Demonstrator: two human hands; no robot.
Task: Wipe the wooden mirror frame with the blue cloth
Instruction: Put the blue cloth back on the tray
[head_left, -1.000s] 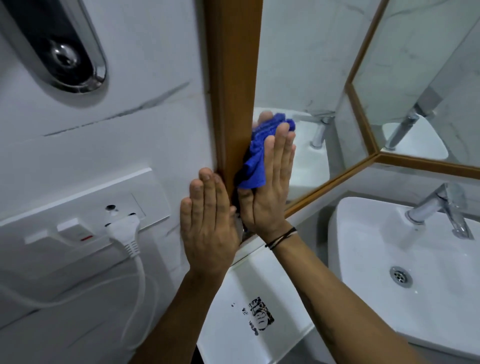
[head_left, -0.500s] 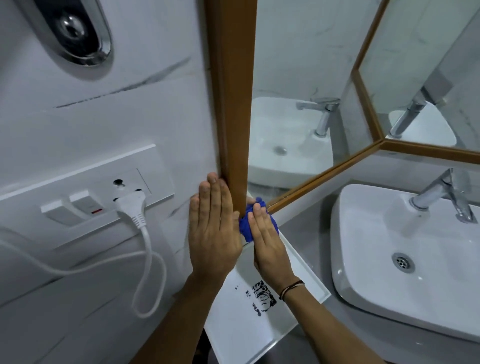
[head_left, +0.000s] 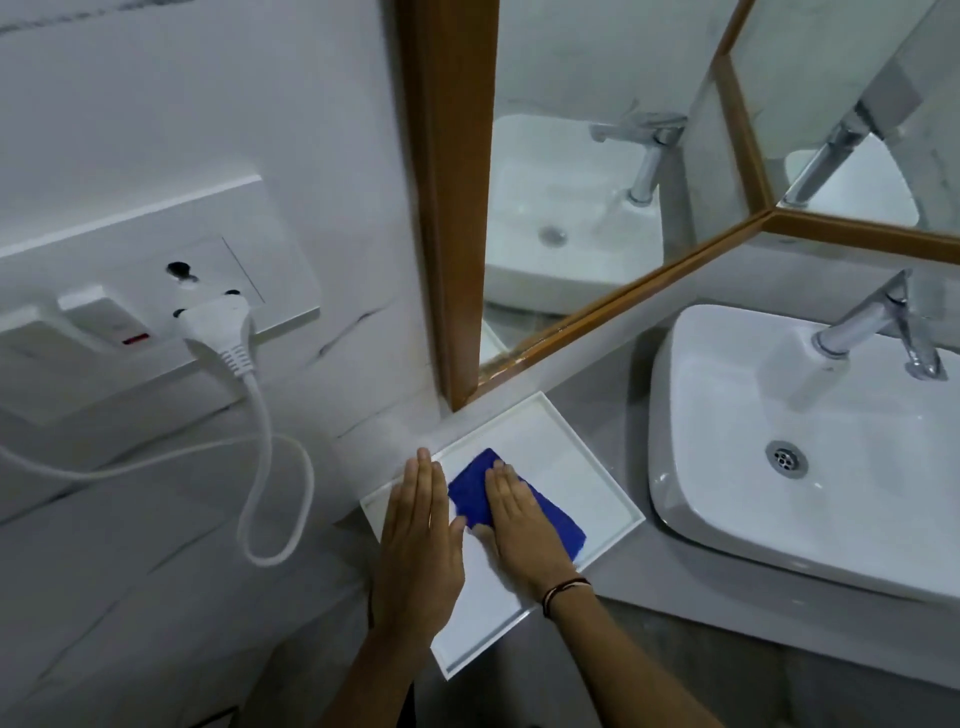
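Hands lie flat over the white tray (head_left: 597, 467): right hand (head_left: 519, 525) presses the blue cloth (head_left: 550, 517), fingers extended; left hand (head_left: 421, 540) open, empty. No writing legible.

the wooden mirror frame (head_left: 449, 208) is a brown, flat-faced band standing upright against the pale wall, its foot ending just above the far corner of the white tray (head_left: 597, 483). a narrower strip of the same wood runs from that foot along the lower edge of the glass, slanting up and to the right. the blue cloth (head_left: 470, 493) is deep blue and lies spread flat inside the tray, below the frame and apart from it, partly covered by the right hand (head_left: 519, 525).
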